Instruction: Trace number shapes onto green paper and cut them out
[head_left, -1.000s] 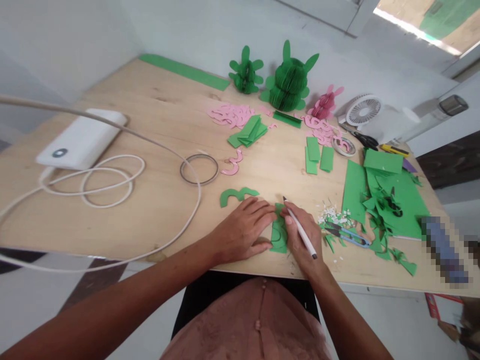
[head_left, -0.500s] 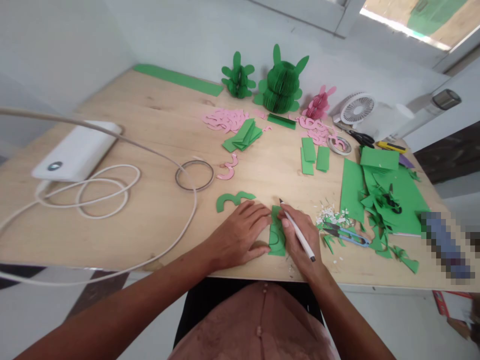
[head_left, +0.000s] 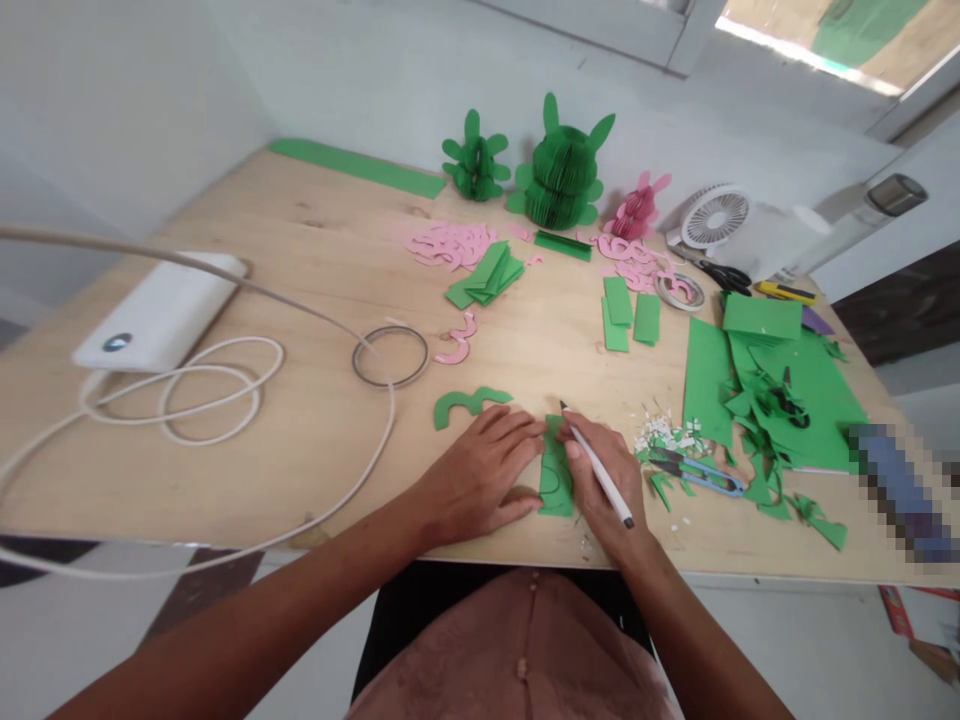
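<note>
A green paper strip (head_left: 555,492) with curved dark lines drawn on it lies near the table's front edge. My left hand (head_left: 486,472) rests flat with its fingers stretched out, their tips at the strip's left edge. In my right hand (head_left: 609,475) is a white marker (head_left: 600,462), its dark tip pointing up and away from me; that hand leans on the strip's right side. Just beyond my left fingers lies a wavy green paper cutout (head_left: 454,405), and behind it a pink wavy cutout (head_left: 455,345).
Blue thread snips (head_left: 705,473) lie among green and white scraps at right, before stacked green paper (head_left: 817,390). Green and pink honeycomb paper figures (head_left: 562,180) stand at the back, beside a small fan (head_left: 714,218). A white power bank (head_left: 161,310) and its cable occupy the left.
The view has shifted slightly. Both hands, the marker and the green strip keep almost the same places relative to each other.
</note>
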